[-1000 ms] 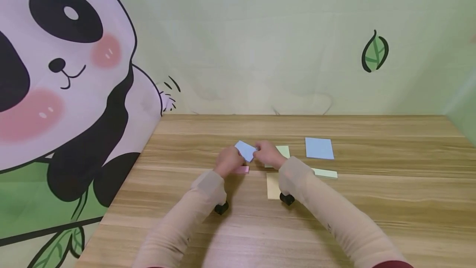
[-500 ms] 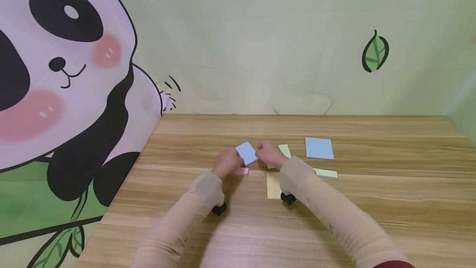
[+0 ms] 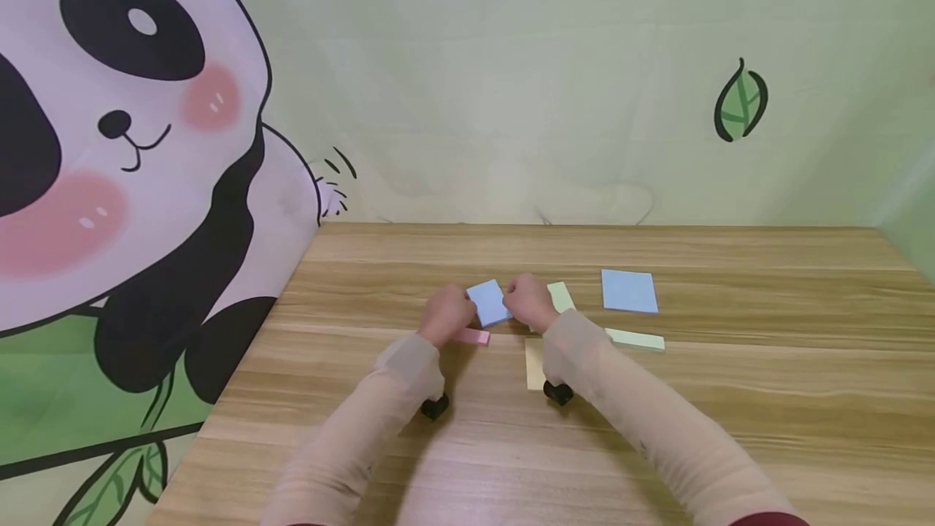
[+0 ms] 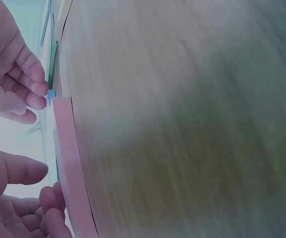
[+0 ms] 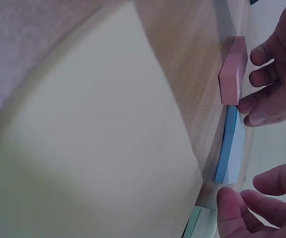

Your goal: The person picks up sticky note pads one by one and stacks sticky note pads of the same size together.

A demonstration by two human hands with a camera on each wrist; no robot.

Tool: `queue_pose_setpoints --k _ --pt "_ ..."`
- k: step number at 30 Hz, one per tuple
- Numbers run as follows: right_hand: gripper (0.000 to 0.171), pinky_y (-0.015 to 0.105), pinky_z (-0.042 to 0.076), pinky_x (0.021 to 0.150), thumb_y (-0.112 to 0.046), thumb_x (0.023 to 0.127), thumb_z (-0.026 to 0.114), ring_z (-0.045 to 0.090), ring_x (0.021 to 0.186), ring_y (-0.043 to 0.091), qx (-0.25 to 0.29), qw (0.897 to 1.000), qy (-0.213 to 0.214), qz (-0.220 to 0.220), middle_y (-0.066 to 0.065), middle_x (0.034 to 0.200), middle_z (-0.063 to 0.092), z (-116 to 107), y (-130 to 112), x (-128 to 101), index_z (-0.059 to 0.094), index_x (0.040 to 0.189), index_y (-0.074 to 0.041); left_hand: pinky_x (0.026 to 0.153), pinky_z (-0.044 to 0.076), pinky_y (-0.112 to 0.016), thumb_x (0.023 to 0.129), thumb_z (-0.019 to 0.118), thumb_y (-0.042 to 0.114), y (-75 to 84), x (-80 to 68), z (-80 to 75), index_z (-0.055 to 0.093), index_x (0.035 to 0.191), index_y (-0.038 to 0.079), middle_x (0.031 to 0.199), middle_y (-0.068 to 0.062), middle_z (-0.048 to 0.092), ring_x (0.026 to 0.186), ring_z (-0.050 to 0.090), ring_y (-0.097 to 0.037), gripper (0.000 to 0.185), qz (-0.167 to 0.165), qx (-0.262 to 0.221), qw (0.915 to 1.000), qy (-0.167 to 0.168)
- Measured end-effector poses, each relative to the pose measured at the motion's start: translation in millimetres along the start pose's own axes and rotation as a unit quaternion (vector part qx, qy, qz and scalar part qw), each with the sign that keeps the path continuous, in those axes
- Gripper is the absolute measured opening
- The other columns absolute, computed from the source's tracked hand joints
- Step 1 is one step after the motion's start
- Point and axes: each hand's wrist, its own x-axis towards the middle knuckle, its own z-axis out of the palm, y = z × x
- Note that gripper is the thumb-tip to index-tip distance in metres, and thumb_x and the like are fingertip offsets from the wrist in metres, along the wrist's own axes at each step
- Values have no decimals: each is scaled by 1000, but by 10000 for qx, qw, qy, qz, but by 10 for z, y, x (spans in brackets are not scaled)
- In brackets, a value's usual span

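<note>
Two hands, left hand (image 3: 447,316) and right hand (image 3: 531,303), pinch a small blue pad (image 3: 488,302) at centre frame in the head view; it has sunk from its raised tilt toward the table (image 3: 730,428), suggesting set-down. Only the right wrist view shows the blue pad's (image 5: 228,144) edge just beyond the pink pad (image 5: 232,72), fingertips (image 5: 249,113) curled at its ends; the left wrist view is blurred.

- We see soft, even light in the head view, and it looks sharp.
- Faint shadows lie under our arms on the counter (image 3: 730,396).
- Our left wrist view is dim and blurry, with smeared wood.
- Our right wrist view is blurry up close, where a big yellow pad (image 5: 93,148) looks fuzzy.
</note>
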Motion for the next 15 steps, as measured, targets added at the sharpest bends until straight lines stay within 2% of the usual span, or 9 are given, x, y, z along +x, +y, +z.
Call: queue_pose_setpoints --k 4,7,10,13,15 --pt "32 21 20 42 -1 71 46 27 44 12 65 9999 122 22 -5 45 24 26 -14 19 28 48 -14 47 33 -26 75 52 10 10 22 5 54 62 9 67 -4 54 56 45 -18 13 -8 73 10000 -40" --pt "20 21 26 45 -2 72 47 36 51 14 135 9997 150 106 0 52 38 42 -14 33 45 53 -7 47 33 -26 75 52 10 18 26 7 53 62 9 66 -4 54 56 45 -17 13 -40 65 9999 -73" --pt "10 21 28 48 -2 72 49 40 57 16 246 9994 218 140 3 60 46 56 -17 40 55 63 -3 46 33 -26 75 52 11 32 19 -1 52 62 10 67 -4 54 56 45 -17 13 -77 80 9999 -73" --pt "9 20 29 49 -3 71 50 41 59 16 381 9987 278 180 5 63 49 68 -24 43 58 68 -1 46 33 -26 74 52 11 47 12 -9 52 62 10 68 -4 54 56 46 -18 12 -99 102 9999 -63" --pt "15 20 33 52 -3 72 50 47 64 17 507 9979 294 268 8 72 57 76 -29 46 63 77 0 46 33 -26 74 52 11 55 13 -7 53 63 9 69 -5 55 57 46 -18 11 -92 94 9999 -71"
